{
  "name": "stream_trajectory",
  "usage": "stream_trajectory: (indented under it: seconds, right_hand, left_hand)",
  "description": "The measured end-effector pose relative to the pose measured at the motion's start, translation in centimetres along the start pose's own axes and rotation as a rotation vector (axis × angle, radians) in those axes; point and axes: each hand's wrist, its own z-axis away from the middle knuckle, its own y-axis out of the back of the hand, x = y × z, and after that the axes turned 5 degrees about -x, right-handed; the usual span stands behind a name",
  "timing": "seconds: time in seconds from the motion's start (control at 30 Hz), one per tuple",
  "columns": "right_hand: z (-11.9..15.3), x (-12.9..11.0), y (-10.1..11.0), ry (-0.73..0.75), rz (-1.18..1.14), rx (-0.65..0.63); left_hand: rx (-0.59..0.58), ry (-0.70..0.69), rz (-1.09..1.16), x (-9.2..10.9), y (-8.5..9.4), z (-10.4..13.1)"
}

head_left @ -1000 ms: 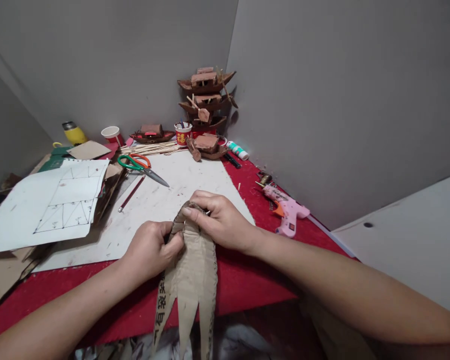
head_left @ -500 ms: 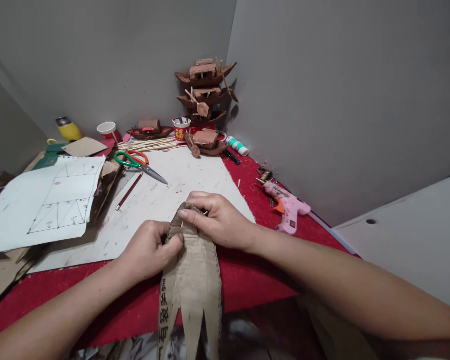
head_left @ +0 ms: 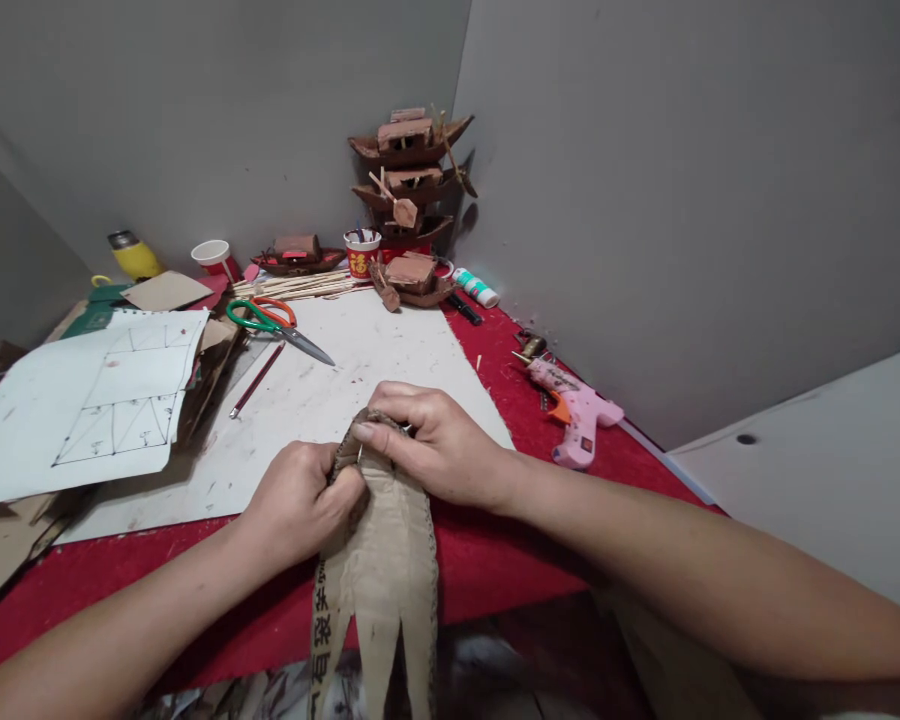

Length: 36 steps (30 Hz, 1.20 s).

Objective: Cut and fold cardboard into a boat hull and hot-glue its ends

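Observation:
Both hands grip the curled upper end of a brown cardboard piece that hangs down past the table's front edge. Its lower end is cut into pointed strips, and dark printed characters run along its left side. My left hand pinches the left rim, thumb on the inner face. From the right, my right hand holds the top rim with its thumb over the inside and its fingers behind. A small bright sliver shows between the two thumbs; I cannot make out what it is.
Scissors and a pencil lie on white board. A pink glue gun rests on the red cloth at right. Model boats stand stacked at the back beside a red cup. A drawing sheet covers cardboard at left.
The lower part of the cardboard has swung slightly to the left. Both hands keep almost the same grip at its top. The whole view has shifted very little.

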Motion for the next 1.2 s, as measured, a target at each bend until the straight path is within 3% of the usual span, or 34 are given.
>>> stream_trajectory:
  seconds: [0.13,0.33,0.7,0.9,1.2]
  right_hand:
    - [0.0,0.1,0.1,-0.02,-0.011,-0.01]
    - [-0.3,0.4,0.5,-0.056,-0.031,-0.011]
    - [-0.3,0.7,0.4,-0.074,-0.034,0.006]
    - [-0.7,1.2,1.0,-0.102,-0.026,0.038]
    - [-0.6,1.1,1.0,-0.095,0.036,0.058]
  left_hand:
    - [0.015,0.039,0.033,-0.1,-0.2,-0.1]
    - [-0.116,0.013,0.186,0.1,0.8,0.1]
    - [0.066,0.04,-0.052,-0.3,-0.2,-0.2]
    - [-0.133,0.028,0.174,-0.4,0.9,0.1]
    - [-0.136,0.069,0.113,-0.8,0.0,0.0]
